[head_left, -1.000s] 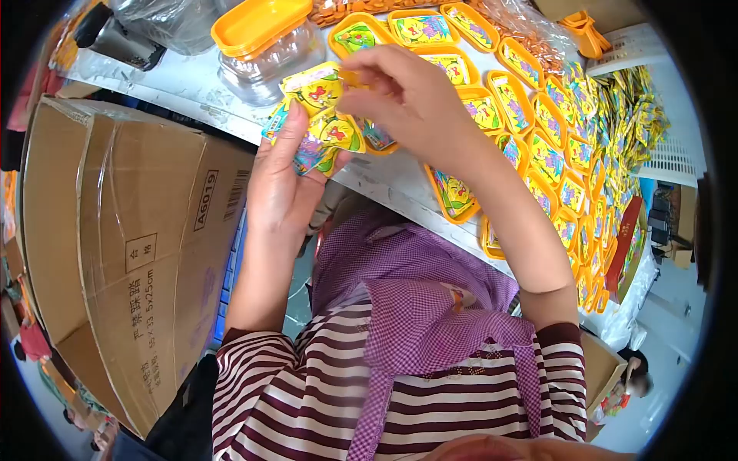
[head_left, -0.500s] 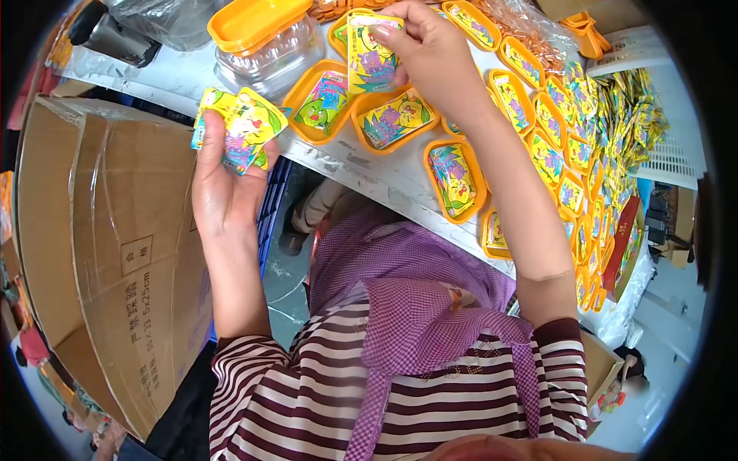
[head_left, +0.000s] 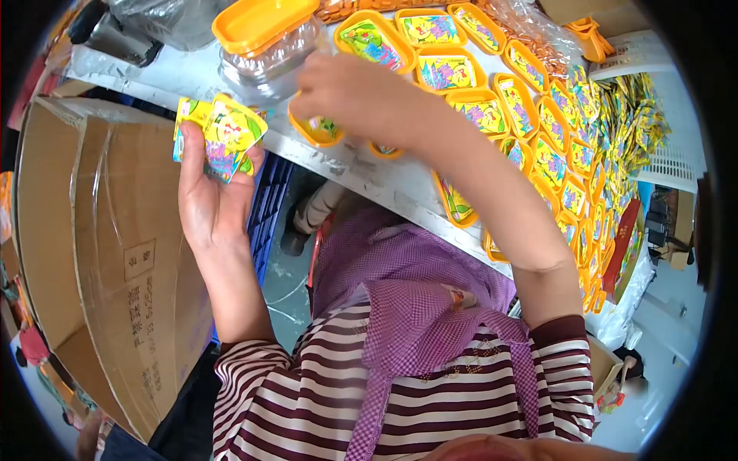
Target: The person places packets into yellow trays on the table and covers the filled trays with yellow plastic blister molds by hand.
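Observation:
My left hand (head_left: 207, 192) is closed around a few flat yellow printed cards (head_left: 234, 131), fanned out beyond its thumb at the table's left edge. My right hand (head_left: 346, 96) is lowered over an orange tray (head_left: 321, 138) that has a printed card in it. Motion smears its fingers, and I cannot make out whether they hold anything. Partly covered by this hand is another orange tray (head_left: 384, 151). Just past the hand, an orange tray (head_left: 377, 40) with a yellow-green card sits among several similar filled trays.
A clear plastic tub (head_left: 269, 73) with orange trays (head_left: 265, 23) on top stands at the back left. Yellow packets (head_left: 630, 115) are heaped at the right, near a white basket (head_left: 676, 150). A large cardboard box (head_left: 115, 253) stands left of the table (head_left: 307, 154).
My right hand has moved left and toward me, and the card it held up is no longer visible. Trays near it have shifted. My left hand has moved slightly left and down.

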### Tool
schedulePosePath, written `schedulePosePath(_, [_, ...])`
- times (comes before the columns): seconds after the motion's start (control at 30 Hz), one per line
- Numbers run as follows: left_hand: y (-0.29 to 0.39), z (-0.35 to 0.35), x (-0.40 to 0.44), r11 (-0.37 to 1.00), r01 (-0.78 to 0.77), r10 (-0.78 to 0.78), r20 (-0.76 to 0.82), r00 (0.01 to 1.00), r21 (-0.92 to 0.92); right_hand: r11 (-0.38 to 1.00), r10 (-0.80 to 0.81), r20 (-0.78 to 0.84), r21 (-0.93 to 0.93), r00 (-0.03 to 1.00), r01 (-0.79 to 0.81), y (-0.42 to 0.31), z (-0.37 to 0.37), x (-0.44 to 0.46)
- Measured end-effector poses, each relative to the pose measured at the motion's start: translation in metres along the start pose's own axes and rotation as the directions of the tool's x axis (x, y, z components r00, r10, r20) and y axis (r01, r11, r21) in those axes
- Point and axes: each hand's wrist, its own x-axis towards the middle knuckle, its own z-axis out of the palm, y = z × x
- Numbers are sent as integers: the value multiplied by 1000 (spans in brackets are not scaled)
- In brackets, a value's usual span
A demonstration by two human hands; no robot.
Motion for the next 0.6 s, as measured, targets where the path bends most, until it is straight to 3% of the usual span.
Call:
schedulePosePath(0.13, [3,4,-5,999,-41,42,6,999,-27,998,53,-169,41,984,-47,-10,8,2])
schedulePosePath(0.23, [5,-1,-4,997,42,-35,96,995,-68,991,121,-184,-27,975,-128,-13,7,-4])
schedulePosePath(0.27, [3,-3,-3,998,20,-16,75,997,-54,983,177,-125,-29,976,-182,-15,5,-7])
schedulePosePath(0.37, [-4,5,-6,1000,6,-6,43,999,-6,983,176,-155,73,972,-167,-11,14,-17])
schedulePosePath(0.47, [-21,16,-6,992,53,-50,-29,998,117,988,151,-310,33,939,-148,-4,10,-20])
schedulePosePath(0.5, [-27,21,-8,984,85,-77,-57,995,155,900,368,-253,337,895,-275,-7,5,-18])
schedulePosePath(0.57, [-37,33,-9,963,139,-160,72,985,231,430,680,58,777,731,-461,-17,-24,-13])
schedulePosePath(0.6, [-40,35,-9,963,174,-201,122,972,204,426,674,30,801,738,-421,-19,-31,-14])
